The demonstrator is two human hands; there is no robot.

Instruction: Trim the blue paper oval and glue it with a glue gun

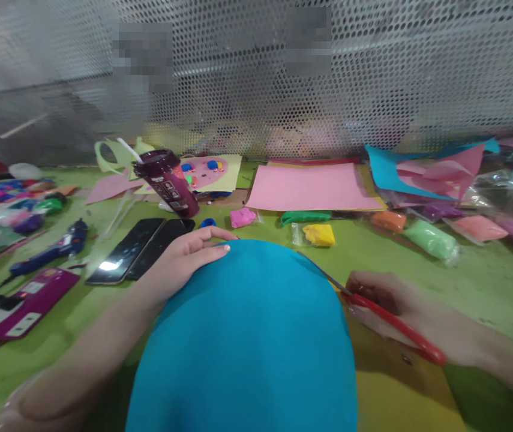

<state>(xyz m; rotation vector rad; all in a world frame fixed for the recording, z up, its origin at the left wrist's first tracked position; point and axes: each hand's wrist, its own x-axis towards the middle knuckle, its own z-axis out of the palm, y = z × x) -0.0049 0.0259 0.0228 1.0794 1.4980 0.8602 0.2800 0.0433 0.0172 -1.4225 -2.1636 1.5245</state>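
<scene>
Head view: right hand [400, 312] fingers grip red scissors [373, 309], blades cutting at the blue sheet's [247, 336] edge. Left hand [188, 255] lies flat on it, fingers spread. If the sheet slips, the cut may go crooked.

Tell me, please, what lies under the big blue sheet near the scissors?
A yellow sheet shows beneath the blue sheet at its right edge, on the green table. Whatever lies under its middle is covered.

Blue sheet [247, 336] (red-handled scissors [391, 324])
</scene>
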